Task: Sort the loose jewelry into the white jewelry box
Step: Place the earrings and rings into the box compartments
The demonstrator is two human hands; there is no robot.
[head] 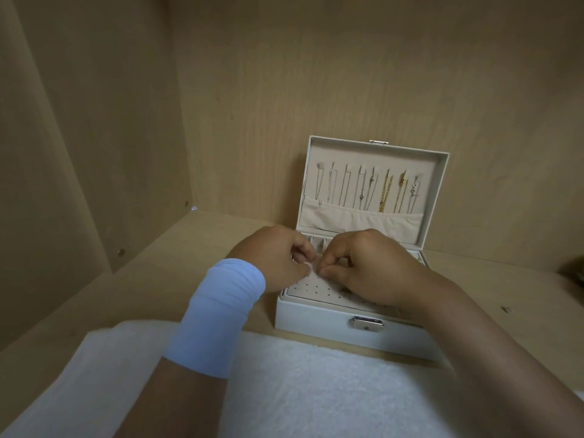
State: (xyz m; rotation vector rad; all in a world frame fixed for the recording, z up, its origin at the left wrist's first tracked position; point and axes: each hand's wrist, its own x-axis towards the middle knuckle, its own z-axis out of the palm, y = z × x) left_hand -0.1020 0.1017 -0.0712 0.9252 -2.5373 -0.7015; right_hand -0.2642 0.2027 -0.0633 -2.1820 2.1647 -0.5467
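Note:
The white jewelry box (319, 324) stands open on a wooden shelf, its lid (442, 191) upright. Several silver and gold necklaces (384, 192) hang inside the lid above a fabric pocket. A perforated earring panel (319, 287) fills the front of the tray. Both hands meet over the panel's left part. My left hand (271, 257), with a light blue wristband, curls its fingers and pinches something tiny at its fingertips. My right hand (363, 263) pinches at the same spot, fingertip to fingertip. The pinched item is too small to identify.
A white towel (300, 384) covers the shelf edge in front of the box. Wooden cabinet walls close in at the left and back. A small piece (506, 309) lies on the shelf right of the box, and a dark object (575, 270) sits at the right edge.

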